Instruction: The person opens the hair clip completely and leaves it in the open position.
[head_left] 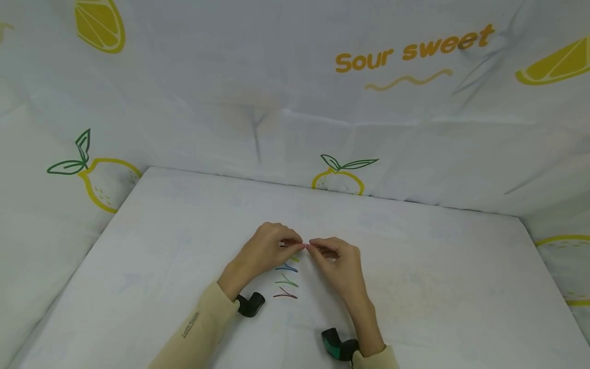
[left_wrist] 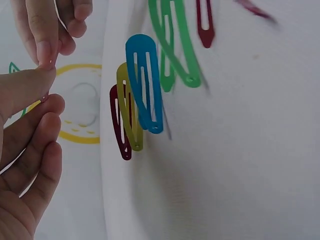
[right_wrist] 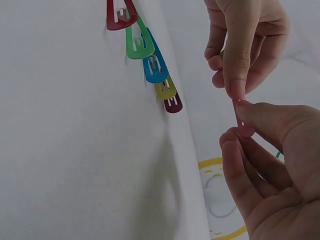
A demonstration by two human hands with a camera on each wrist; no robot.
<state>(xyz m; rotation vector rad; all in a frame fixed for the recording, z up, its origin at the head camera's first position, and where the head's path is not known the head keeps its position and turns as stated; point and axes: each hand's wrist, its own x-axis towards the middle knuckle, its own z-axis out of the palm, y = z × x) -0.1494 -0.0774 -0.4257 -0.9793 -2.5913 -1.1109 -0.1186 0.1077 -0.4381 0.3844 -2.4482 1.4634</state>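
Observation:
A small pink snap hair clip (right_wrist: 245, 130) is held up between both hands. My left hand (head_left: 272, 246) pinches one end with thumb and fingertips, and my right hand (head_left: 338, 264) pinches the other. Fingertips hide most of the clip. Beneath and beside the left hand, several snap clips lie spread in a column: a red clip (head_left: 286, 294), a green clip (head_left: 287, 282), a blue clip (left_wrist: 142, 82), a yellow clip (right_wrist: 166, 90) and a dark red clip (right_wrist: 173, 104). In the head view, the left hand partly covers the farther ones.
White cloth covers the table (head_left: 438, 287). Behind it stands a white curtain (head_left: 286, 92) printed with lemons and lettering. Black wrist mounts (head_left: 251, 305) show by both sleeves.

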